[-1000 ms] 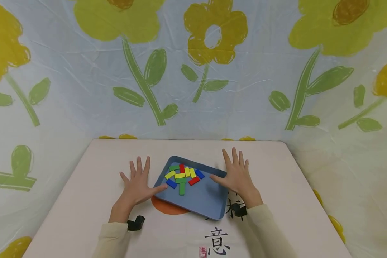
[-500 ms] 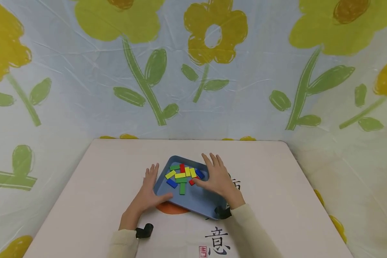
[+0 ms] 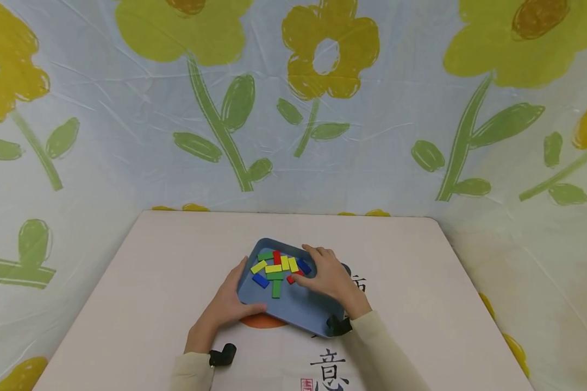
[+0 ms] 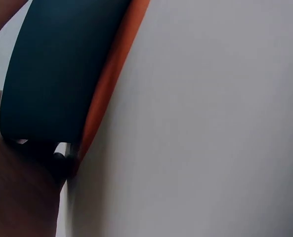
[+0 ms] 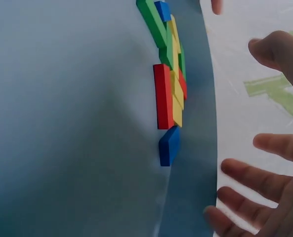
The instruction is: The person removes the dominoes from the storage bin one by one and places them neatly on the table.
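Note:
A blue-grey tray (image 3: 298, 309) lies at an angle on the table. My left hand (image 3: 227, 300) holds its near-left corner, thumb along the front wall and fingers along the left side. The left wrist view shows the tray's outer wall (image 4: 47, 74) against that hand. Several flat rectangular blocks in green, yellow, red and blue lie clustered in the tray's left and back part. Above the tray's right half is my right hand (image 3: 330, 278), fingers spread and holding nothing. Its thumb overlaps a red block (image 5: 162, 96), near a blue block (image 5: 168, 146).
The pale tabletop (image 3: 176, 250) bears black brush characters (image 3: 329, 366), a red seal mark and an orange disc (image 3: 264, 321) partly covered by the tray. Behind stands a cloth printed with yellow flowers (image 3: 325, 57). Small black cameras (image 3: 223, 354) sit on both wrists.
Both hands have come inward from wide apart. The left hand has reached the tray's corner and taken hold. The right hand has moved left over the tray near the red and blue blocks.

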A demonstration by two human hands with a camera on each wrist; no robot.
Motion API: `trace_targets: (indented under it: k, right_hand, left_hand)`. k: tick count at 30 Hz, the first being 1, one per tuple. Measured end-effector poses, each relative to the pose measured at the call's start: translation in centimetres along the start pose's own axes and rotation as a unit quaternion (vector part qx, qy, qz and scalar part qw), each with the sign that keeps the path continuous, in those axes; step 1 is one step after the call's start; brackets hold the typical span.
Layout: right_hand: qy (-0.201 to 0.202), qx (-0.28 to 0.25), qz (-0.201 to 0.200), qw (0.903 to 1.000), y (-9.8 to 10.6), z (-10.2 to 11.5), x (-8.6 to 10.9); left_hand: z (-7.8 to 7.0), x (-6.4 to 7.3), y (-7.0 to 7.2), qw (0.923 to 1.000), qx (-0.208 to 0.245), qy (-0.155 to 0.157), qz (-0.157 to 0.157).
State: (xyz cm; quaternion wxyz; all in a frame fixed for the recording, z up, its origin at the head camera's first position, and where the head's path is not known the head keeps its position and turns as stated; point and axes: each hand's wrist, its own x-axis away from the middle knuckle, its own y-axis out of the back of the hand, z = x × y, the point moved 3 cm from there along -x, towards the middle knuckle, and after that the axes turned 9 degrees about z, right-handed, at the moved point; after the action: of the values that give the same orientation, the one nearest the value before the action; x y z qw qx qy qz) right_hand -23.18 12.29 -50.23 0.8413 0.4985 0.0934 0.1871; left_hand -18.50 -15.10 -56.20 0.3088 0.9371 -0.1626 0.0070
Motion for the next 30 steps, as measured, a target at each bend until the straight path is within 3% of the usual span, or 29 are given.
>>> trace_targets:
  k: [5, 13, 21, 30]
  right_hand:
    - [0.007, -0.025, 0.026, 0.9993, -0.1, 0.1, -0.3]
    - [0.012, -0.043, 0.115, 0.9924, -1.0, -0.6, -1.3]
    - [0.031, -0.068, 0.129, 0.9888, -0.9, -1.1, -1.3]
    - [0.028, -0.084, 0.118, 0.9891, -0.6, -1.4, -1.7]
  left_hand:
    - [0.3, 0.2, 0.0, 0.9996, 0.006, 0.024, 0.014]
    - [0.3, 0.4, 0.2, 0.9995, 0.003, 0.024, 0.022]
    - [0.4, 0.3, 0.2, 0.9996, -0.004, 0.015, 0.023]
    - [0.3, 0.2, 0.1, 0.9996, 0.000, 0.017, 0.025]
